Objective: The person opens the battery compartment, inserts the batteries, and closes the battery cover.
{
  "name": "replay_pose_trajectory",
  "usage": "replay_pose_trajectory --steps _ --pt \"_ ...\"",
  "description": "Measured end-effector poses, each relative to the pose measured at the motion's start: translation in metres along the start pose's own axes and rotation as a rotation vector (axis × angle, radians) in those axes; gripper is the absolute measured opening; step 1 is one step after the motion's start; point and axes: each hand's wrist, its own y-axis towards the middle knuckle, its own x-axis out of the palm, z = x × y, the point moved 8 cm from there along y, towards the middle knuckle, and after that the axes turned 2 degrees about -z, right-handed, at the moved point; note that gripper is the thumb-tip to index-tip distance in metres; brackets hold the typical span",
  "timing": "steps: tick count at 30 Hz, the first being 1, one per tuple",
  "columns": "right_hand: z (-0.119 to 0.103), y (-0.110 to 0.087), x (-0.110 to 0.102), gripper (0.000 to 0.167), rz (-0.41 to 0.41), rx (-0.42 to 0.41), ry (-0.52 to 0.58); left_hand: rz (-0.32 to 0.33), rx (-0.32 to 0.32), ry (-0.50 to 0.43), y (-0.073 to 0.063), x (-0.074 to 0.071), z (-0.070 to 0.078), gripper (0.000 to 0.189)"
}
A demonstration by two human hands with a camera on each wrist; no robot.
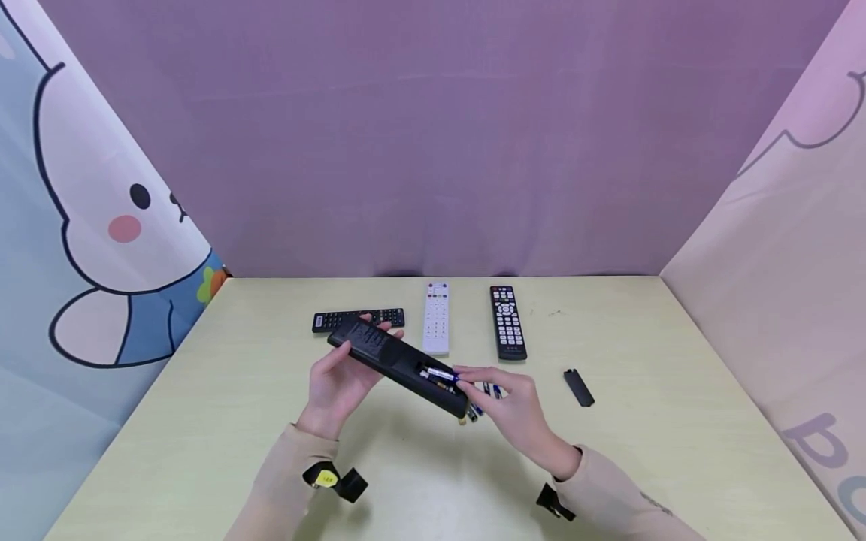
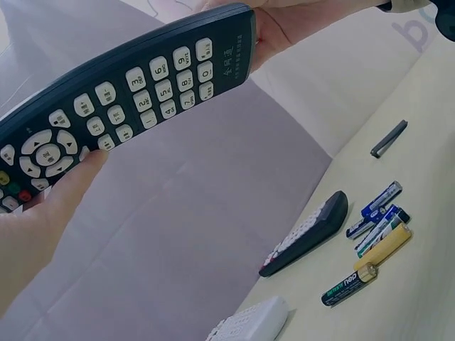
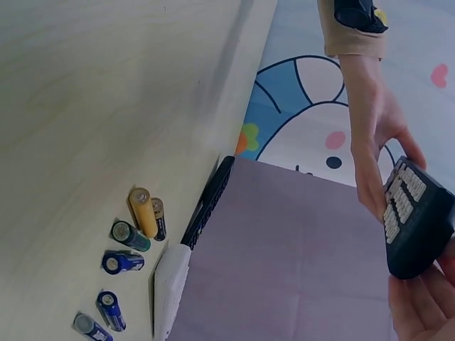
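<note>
My left hand (image 1: 340,385) holds a black remote control (image 1: 395,359) above the table, its back turned up and the battery compartment uncovered. Its white-buttoned face shows in the left wrist view, with the thumb along the edge. At the compartment, my right hand (image 1: 509,402) pinches the end of a blue and silver battery (image 1: 441,373) between thumb and fingers. Another battery lies beside that one in the compartment. Below the remote, several loose batteries lie on the table, among them a yellow one (image 2: 384,246) and a black and gold one (image 2: 349,284).
A black battery cover (image 1: 579,388) lies on the table (image 1: 663,451) to the right. Toward the back are a black remote lying crosswise (image 1: 368,318), a white remote (image 1: 436,319) and a black remote with white buttons (image 1: 508,324). A purple cloth (image 1: 433,150) hangs behind the table.
</note>
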Motion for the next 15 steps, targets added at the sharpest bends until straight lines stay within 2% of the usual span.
replay_pose_trajectory --steps 3,9,15 --pt "0.009 0.001 0.003 0.01 -0.054 0.118 0.076 0.0 0.0 -0.002 0.0 0.0 0.001 0.038" --pt "0.025 0.0 0.008 0.02 -0.157 0.383 0.29 -0.006 0.004 -0.023 -0.001 0.001 0.002 0.041" --pt "0.034 -0.003 0.013 0.027 -0.234 0.554 0.323 0.002 -0.006 -0.004 -0.001 0.0 0.002 0.04"
